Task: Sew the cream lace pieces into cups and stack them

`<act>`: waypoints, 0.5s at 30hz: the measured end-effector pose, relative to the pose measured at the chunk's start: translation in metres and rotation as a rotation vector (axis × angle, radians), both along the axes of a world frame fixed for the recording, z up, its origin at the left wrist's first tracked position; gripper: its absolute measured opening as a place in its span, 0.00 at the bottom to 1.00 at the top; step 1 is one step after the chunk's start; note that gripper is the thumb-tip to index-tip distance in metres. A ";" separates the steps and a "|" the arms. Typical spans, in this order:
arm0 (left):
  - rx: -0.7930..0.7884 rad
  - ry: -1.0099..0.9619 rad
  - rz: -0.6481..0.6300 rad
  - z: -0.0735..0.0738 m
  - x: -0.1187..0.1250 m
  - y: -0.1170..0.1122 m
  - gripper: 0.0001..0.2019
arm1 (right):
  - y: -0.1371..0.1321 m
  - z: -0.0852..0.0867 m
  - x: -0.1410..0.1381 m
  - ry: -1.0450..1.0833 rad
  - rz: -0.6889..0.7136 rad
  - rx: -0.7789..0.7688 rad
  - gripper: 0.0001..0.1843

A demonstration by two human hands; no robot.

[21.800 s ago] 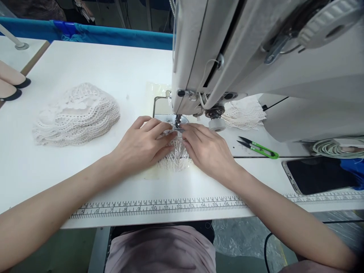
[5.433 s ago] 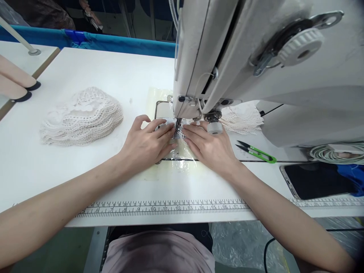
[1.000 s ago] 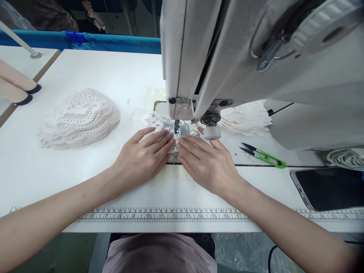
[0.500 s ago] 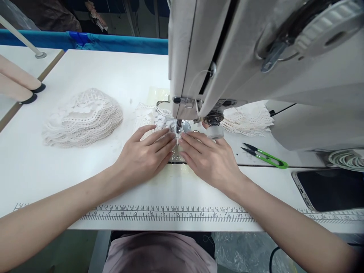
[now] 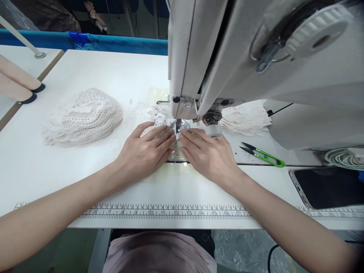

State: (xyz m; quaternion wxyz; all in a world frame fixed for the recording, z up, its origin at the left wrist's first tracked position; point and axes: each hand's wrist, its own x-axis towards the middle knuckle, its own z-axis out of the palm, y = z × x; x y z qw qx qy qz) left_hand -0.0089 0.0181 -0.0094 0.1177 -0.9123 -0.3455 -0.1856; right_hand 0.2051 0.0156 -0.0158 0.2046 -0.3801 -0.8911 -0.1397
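Note:
White lace trim [image 5: 155,112] lies under the head of a sewing machine [image 5: 199,57], just left of the presser foot [image 5: 178,126]. My left hand [image 5: 148,149] rests flat on the lace, its fingers stretched toward the foot and covering part of the fabric. On the other side, my right hand [image 5: 209,155] lies with fingers extended, the tips close to the foot's right side. Whether those tips press on lace is hard to make out. A hand wheel-like dial [image 5: 318,32] sits on the machine above.
A pile of lace pieces [image 5: 85,117] lies at left, and another lace stack [image 5: 246,118] behind my right hand. Green thread snips [image 5: 264,155] and a phone [image 5: 330,187] lie at right. A printed ruler [image 5: 165,212] runs along the table's front edge.
Both hands stay beside the presser foot, their fingertips shifted only slightly. The lace has hardly moved, and the camera view has drifted a little.

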 end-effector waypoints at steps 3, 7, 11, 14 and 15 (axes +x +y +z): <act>-0.007 0.004 0.014 -0.001 0.000 0.002 0.16 | 0.002 -0.001 0.000 0.002 -0.005 -0.020 0.14; -0.012 -0.002 0.015 -0.001 -0.002 0.001 0.16 | 0.004 -0.003 0.001 -0.026 -0.009 0.023 0.16; 0.024 -0.001 -0.004 0.002 -0.001 -0.006 0.14 | 0.003 -0.003 0.002 -0.025 -0.001 0.031 0.18; 0.056 0.031 0.010 0.003 -0.001 -0.009 0.13 | 0.002 -0.001 0.002 -0.021 0.001 0.002 0.19; 0.057 0.035 0.010 0.003 -0.001 -0.009 0.13 | 0.001 0.000 0.002 -0.023 0.001 -0.003 0.19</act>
